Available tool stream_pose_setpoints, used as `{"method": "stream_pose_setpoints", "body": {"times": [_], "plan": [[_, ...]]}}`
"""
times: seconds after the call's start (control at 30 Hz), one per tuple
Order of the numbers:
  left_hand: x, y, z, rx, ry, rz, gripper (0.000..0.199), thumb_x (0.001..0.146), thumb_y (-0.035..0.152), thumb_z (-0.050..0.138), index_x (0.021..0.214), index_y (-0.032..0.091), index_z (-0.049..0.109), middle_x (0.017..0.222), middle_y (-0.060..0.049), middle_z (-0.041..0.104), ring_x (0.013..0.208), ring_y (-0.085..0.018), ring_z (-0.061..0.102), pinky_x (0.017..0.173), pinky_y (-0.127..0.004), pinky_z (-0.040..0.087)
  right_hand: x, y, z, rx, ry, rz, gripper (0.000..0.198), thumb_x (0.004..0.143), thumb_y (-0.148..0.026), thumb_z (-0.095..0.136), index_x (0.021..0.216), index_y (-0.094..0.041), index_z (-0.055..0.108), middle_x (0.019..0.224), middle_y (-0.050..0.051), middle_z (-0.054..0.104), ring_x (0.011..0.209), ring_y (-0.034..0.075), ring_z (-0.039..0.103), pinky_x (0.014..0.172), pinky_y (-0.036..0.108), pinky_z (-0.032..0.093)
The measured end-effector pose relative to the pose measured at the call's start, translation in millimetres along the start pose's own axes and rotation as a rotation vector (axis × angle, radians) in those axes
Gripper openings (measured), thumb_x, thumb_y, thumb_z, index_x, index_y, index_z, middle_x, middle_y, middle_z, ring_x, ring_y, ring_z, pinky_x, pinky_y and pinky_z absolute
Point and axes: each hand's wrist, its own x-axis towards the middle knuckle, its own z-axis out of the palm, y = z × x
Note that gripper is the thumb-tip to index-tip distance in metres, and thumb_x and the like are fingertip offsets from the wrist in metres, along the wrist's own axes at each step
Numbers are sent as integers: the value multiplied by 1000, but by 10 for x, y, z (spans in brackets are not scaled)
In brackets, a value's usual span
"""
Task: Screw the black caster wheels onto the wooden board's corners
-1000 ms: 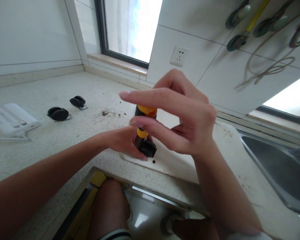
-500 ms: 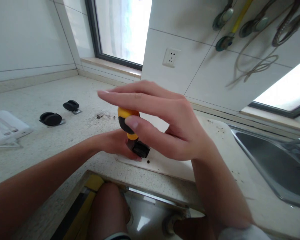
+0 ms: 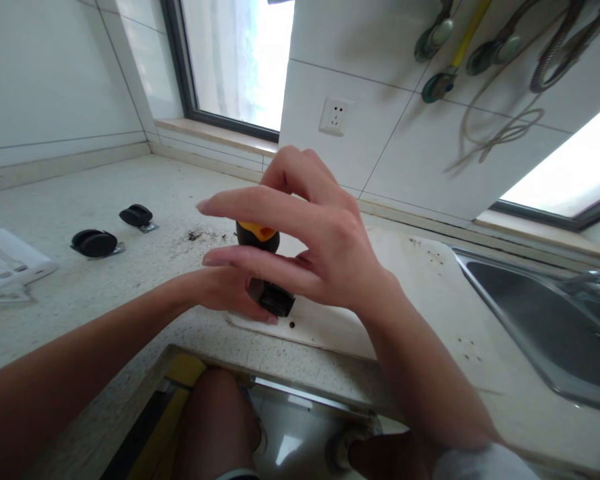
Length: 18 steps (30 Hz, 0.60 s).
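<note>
A screwdriver with a black and yellow handle stands upright over a black caster on a white board. My right hand is around the handle with thumb and fingers stretched apart; the handle shows in the gap between them. Whether the fingers touch it I cannot tell. Low on the board, my left hand is closed around the caster, its fingers partly hidden behind my right thumb. The screwdriver's tip is hidden. A small dark hole shows in the board near the caster.
Two more black casters, one nearer and one farther, lie on the speckled counter at left. A white power bank is at the far left. Dark crumbs lie behind my hands. A steel sink is at right.
My right thumb has swung left across the front of the handle, and the fingers have bent and spread. My left hand and the caster stay in place; the view has shifted slightly.
</note>
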Motion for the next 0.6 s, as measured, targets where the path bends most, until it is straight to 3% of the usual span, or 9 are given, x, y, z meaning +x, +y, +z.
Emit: {"method": "stream_pose_setpoints", "body": {"times": [0.13, 0.27, 0.33, 0.43, 0.5, 0.57, 0.6], "plan": [[6, 27, 9, -29, -29, -9, 45, 87, 42, 88, 128, 26, 80, 108, -1, 77, 107, -23, 74, 94, -36, 65, -9, -8, -26, 95, -107, -37, 46, 119, -28, 44, 157, -27, 69, 128, 5, 76, 119, 19, 71, 108, 33, 63], [22, 39, 13, -28, -8, -23, 51, 80, 41, 95, 127, 27, 80, 111, -3, 79, 111, -27, 73, 98, -40, 65, -6, 34, 32, -11, 47, -32, 39, 116, -48, 60, 140, -25, 80, 113, 6, 73, 113, 23, 70, 108, 40, 62], [27, 52, 13, -44, -5, -44, 52, 79, 41, 96, 127, 27, 80, 111, -3, 78, 111, -28, 73, 98, -41, 66, -2, 45, 40, 30, 56, -46, 40, 115, -39, 59, 142, -16, 78, 122, 10, 72, 122, 25, 68, 113, 41, 60], [19, 82, 10, -70, -27, -66, 48, 80, 41, 95, 123, 25, 80, 110, -4, 79, 108, -28, 75, 95, -41, 66, -5, 37, 13, 178, -79, -94, 52, 117, -19, 42, 163, -2, 57, 132, 12, 72, 125, 21, 68, 115, 38, 59], [4, 100, 8, -55, -15, -68, 47, 80, 41, 95, 121, 25, 80, 108, -4, 79, 109, -29, 75, 96, -41, 66, -15, 24, 6, 108, -81, -40, 48, 119, -30, 48, 162, -15, 62, 123, 7, 74, 119, 20, 70, 112, 36, 60], [-7, 111, 7, -27, 11, -83, 47, 80, 42, 95, 122, 25, 80, 106, -3, 79, 111, -29, 75, 99, -41, 66, -24, 12, 19, -28, -4, 35, 38, 114, -44, 63, 148, -31, 74, 115, 3, 73, 117, 22, 70, 110, 35, 61], [-8, 113, 9, -20, 16, -88, 48, 80, 43, 95, 122, 24, 80, 105, -2, 78, 109, -28, 75, 99, -41, 66, -25, 5, 28, -59, 30, 46, 35, 113, -45, 65, 143, -32, 77, 115, 3, 72, 118, 23, 70, 110, 35, 61]]}}
